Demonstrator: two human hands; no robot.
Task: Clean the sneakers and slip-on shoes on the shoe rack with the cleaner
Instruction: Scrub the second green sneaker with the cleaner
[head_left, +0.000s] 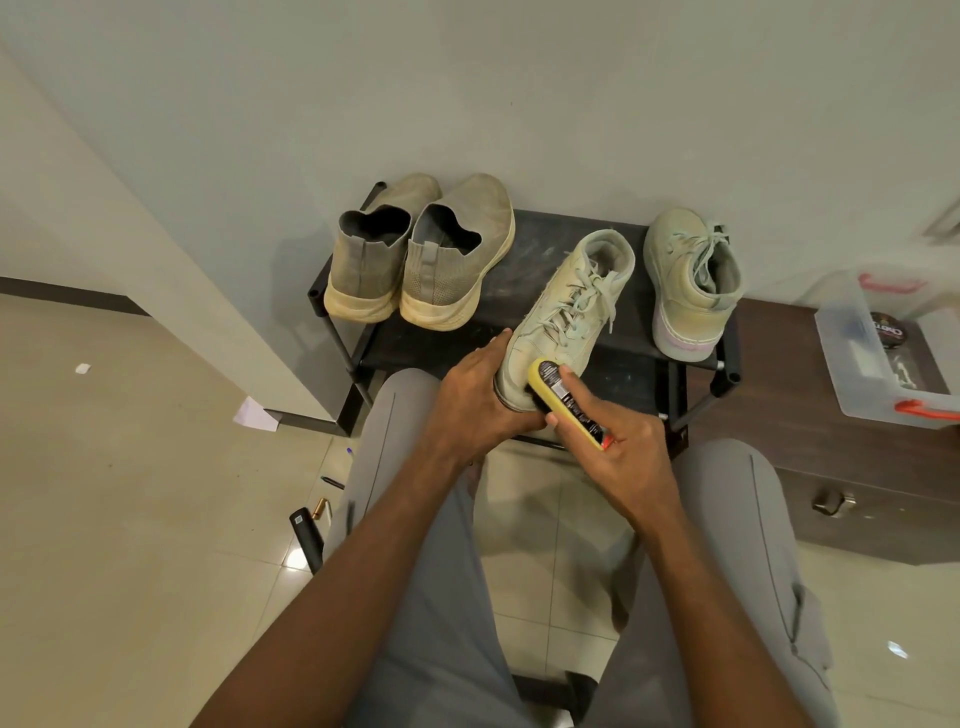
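Both my forearms reach forward from the near edge, bare, converging over my knees. My left hand (475, 400) lies palm-down, fingers curled around the toe of the sneaker (563, 312). My right hand (618, 447) grips the brush (563, 400), index finger stretched flat along its back, thumb underneath.

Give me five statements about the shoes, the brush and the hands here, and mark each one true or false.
1. The right hand grips the yellow brush. True.
2. The left hand rests on a slip-on. False: it holds the laced sneaker.
3. Both slip-on shoes stand on the shoe rack. True.
4. The other sneaker lies on the floor. False: it stands on the rack.
5. The brush touches the sneaker's heel. False: its toe.
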